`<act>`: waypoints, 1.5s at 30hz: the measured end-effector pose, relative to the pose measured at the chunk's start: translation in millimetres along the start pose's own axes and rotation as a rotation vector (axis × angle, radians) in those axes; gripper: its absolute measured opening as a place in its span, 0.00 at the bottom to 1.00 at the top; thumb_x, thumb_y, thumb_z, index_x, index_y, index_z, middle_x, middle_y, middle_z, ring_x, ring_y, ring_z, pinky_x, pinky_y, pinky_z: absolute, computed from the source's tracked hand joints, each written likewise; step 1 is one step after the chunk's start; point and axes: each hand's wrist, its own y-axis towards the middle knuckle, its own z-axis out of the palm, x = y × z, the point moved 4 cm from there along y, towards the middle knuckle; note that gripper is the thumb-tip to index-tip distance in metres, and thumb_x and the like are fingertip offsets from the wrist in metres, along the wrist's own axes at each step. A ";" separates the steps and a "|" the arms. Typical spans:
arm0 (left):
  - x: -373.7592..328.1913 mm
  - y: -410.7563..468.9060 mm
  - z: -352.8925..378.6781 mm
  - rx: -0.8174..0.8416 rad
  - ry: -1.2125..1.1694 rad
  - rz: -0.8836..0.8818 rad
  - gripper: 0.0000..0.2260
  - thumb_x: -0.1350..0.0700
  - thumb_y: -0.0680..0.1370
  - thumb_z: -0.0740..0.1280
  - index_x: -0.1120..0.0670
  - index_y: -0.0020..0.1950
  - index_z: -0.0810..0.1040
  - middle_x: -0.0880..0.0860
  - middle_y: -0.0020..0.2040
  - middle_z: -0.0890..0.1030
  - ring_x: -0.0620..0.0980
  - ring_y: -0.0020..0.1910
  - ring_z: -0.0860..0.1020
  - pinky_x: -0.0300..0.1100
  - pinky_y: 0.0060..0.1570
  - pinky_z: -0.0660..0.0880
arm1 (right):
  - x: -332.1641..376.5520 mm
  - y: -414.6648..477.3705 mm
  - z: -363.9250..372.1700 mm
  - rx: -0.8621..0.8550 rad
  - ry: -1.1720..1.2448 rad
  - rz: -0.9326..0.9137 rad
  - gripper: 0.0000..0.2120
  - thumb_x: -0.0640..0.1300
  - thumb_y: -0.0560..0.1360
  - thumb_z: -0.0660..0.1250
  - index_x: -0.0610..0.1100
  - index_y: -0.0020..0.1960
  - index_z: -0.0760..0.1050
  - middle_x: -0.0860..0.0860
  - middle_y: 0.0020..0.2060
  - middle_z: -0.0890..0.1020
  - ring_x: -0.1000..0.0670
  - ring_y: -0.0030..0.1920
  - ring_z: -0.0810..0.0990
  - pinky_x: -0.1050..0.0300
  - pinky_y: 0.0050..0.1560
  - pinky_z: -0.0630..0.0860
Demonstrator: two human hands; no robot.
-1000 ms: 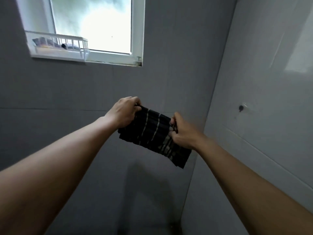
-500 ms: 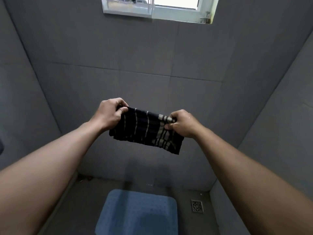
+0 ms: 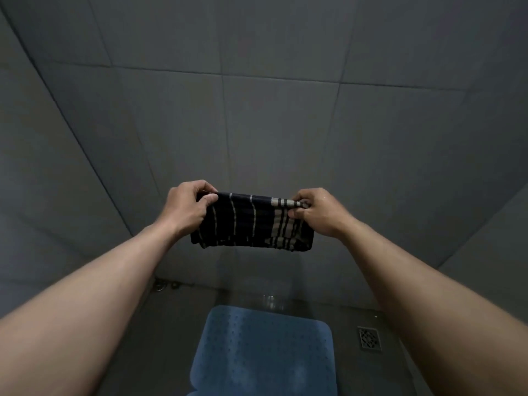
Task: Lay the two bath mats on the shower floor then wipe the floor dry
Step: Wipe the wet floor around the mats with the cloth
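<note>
Head view: both hands (image 3: 185, 208) (image 3: 320, 211) grip the striped cloth (image 3: 251, 221) stretched between them.

The view has swung down the tiled wall (image 3: 280, 124), so the window has left the top edge, while the blue bath mat (image 3: 265, 352) and the floor drain (image 3: 369, 338) on the shower floor (image 3: 171, 338) now show far more fully. The striped dark cloth (image 3: 251, 221), a second ago slanting down toward the right hand (image 3: 320, 211), now hangs level between it and the left hand (image 3: 187, 208), pulled wider.
</note>
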 end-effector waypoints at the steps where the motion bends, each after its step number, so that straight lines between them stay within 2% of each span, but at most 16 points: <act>1: 8.3 10.9 6.8 0.009 0.003 -0.004 0.04 0.55 0.79 0.69 0.51 0.49 0.84 0.48 0.44 0.83 0.46 0.47 0.79 0.37 0.45 0.68 | -6.6 13.0 7.1 0.004 0.006 0.000 0.04 0.46 0.73 0.73 0.52 0.42 0.79 0.52 0.40 0.81 0.49 0.45 0.79 0.55 0.44 0.73; 4: 35.8 44.7 30.8 0.027 0.000 -0.010 0.04 0.55 0.79 0.69 0.52 0.50 0.84 0.48 0.45 0.83 0.46 0.47 0.79 0.37 0.47 0.69 | -28.2 51.3 29.7 0.033 0.028 0.020 0.08 0.46 0.74 0.72 0.50 0.37 0.76 0.52 0.33 0.78 0.50 0.38 0.76 0.55 0.39 0.70; 6: 58.5 67.3 52.4 0.078 -0.012 -0.030 0.05 0.54 0.79 0.69 0.53 0.48 0.84 0.49 0.44 0.84 0.48 0.47 0.80 0.40 0.45 0.70 | -43.4 73.9 44.7 0.056 0.048 0.035 0.08 0.45 0.76 0.71 0.48 0.38 0.76 0.52 0.32 0.77 0.51 0.36 0.74 0.56 0.38 0.69; 9: 95.2 95.7 86.6 0.131 -0.082 -0.065 0.06 0.54 0.80 0.68 0.51 0.44 0.81 0.51 0.41 0.84 0.52 0.45 0.82 0.45 0.46 0.75 | -64.3 104.4 69.7 0.057 0.036 0.039 0.05 0.46 0.76 0.70 0.47 0.43 0.79 0.49 0.36 0.80 0.50 0.38 0.77 0.55 0.39 0.72; 13: 145.2 119.9 131.7 0.112 -0.073 -0.073 0.05 0.55 0.79 0.69 0.49 0.44 0.82 0.47 0.41 0.83 0.46 0.42 0.80 0.36 0.40 0.72 | -100.0 142.2 112.7 0.057 0.018 0.076 0.04 0.47 0.77 0.69 0.49 0.44 0.80 0.48 0.39 0.83 0.48 0.42 0.81 0.54 0.43 0.77; 19: 232.5 144.8 216.6 0.212 -0.059 -0.112 0.05 0.55 0.80 0.68 0.54 0.47 0.83 0.52 0.44 0.84 0.50 0.45 0.81 0.38 0.41 0.74 | -167.3 183.7 194.5 0.070 0.008 0.119 0.03 0.45 0.78 0.67 0.50 0.47 0.79 0.51 0.40 0.82 0.52 0.42 0.79 0.61 0.37 0.72; 22: 278.3 155.0 268.0 0.268 -0.007 -0.099 0.06 0.55 0.80 0.67 0.55 0.49 0.82 0.51 0.43 0.81 0.51 0.44 0.79 0.38 0.39 0.69 | -211.5 198.7 240.8 0.051 0.018 0.172 0.03 0.43 0.78 0.67 0.49 0.50 0.80 0.50 0.41 0.82 0.50 0.44 0.80 0.60 0.39 0.71; 26: 349.3 156.8 340.9 0.322 0.042 -0.110 0.09 0.53 0.81 0.67 0.57 0.52 0.82 0.52 0.45 0.81 0.51 0.45 0.77 0.39 0.43 0.68 | -276.8 213.1 318.5 0.046 0.061 0.267 0.08 0.40 0.79 0.65 0.52 0.49 0.78 0.53 0.41 0.81 0.56 0.40 0.78 0.69 0.34 0.68; 28: 392.3 151.9 380.6 0.330 0.044 -0.153 0.09 0.52 0.81 0.67 0.56 0.53 0.81 0.51 0.46 0.80 0.51 0.46 0.77 0.40 0.44 0.68 | -313.6 219.7 365.1 0.045 0.087 0.307 0.11 0.36 0.78 0.64 0.52 0.49 0.78 0.53 0.42 0.81 0.55 0.41 0.78 0.72 0.34 0.69; 31: 464.0 134.1 442.8 0.325 0.033 -0.213 0.08 0.51 0.81 0.66 0.55 0.51 0.80 0.51 0.44 0.79 0.51 0.44 0.77 0.37 0.37 0.68 | -373.6 228.6 442.4 0.051 0.134 0.346 0.11 0.35 0.77 0.64 0.51 0.49 0.78 0.52 0.43 0.81 0.57 0.40 0.78 0.75 0.31 0.69; 33: 512.9 120.0 481.3 0.286 0.032 -0.227 0.06 0.53 0.81 0.66 0.55 0.50 0.79 0.50 0.43 0.79 0.49 0.42 0.76 0.29 0.32 0.66 | -414.2 235.5 493.2 0.041 0.174 0.358 0.08 0.38 0.78 0.66 0.51 0.49 0.79 0.54 0.43 0.81 0.60 0.40 0.77 0.76 0.31 0.69; 35: 563.2 104.6 518.3 0.252 0.013 -0.256 0.05 0.54 0.81 0.66 0.54 0.48 0.78 0.49 0.39 0.79 0.46 0.37 0.75 0.28 0.30 0.65 | -451.9 241.9 545.2 0.046 0.239 0.372 0.05 0.41 0.77 0.68 0.49 0.50 0.80 0.54 0.45 0.82 0.57 0.44 0.79 0.71 0.37 0.72; 37: 610.3 92.2 550.6 0.227 0.004 -0.286 0.05 0.54 0.81 0.66 0.53 0.46 0.77 0.47 0.37 0.78 0.43 0.36 0.74 0.31 0.32 0.66 | -485.5 247.8 595.1 0.059 0.301 0.384 0.03 0.42 0.76 0.69 0.47 0.49 0.81 0.54 0.43 0.83 0.54 0.45 0.80 0.61 0.42 0.75; 39: 652.7 85.2 581.2 0.211 0.020 -0.284 0.05 0.54 0.80 0.67 0.54 0.46 0.77 0.48 0.38 0.79 0.46 0.38 0.75 0.35 0.34 0.66 | -516.4 252.5 638.3 0.057 0.357 0.393 0.03 0.42 0.76 0.70 0.49 0.44 0.80 0.55 0.40 0.82 0.53 0.43 0.80 0.58 0.43 0.74; 41: 694.8 80.4 604.8 0.201 0.059 -0.295 0.05 0.54 0.79 0.69 0.55 0.47 0.78 0.51 0.42 0.81 0.49 0.42 0.77 0.38 0.38 0.67 | -542.2 259.2 679.6 0.073 0.385 0.398 0.06 0.43 0.75 0.71 0.51 0.41 0.79 0.56 0.38 0.82 0.54 0.42 0.80 0.59 0.43 0.74; 45: 751.3 84.2 644.8 0.214 0.162 -0.263 0.06 0.54 0.77 0.72 0.56 0.47 0.80 0.56 0.46 0.83 0.54 0.47 0.80 0.42 0.46 0.73 | -576.3 276.5 733.1 0.030 0.320 0.419 0.00 0.43 0.76 0.71 0.47 0.46 0.81 0.55 0.37 0.83 0.54 0.41 0.81 0.66 0.40 0.73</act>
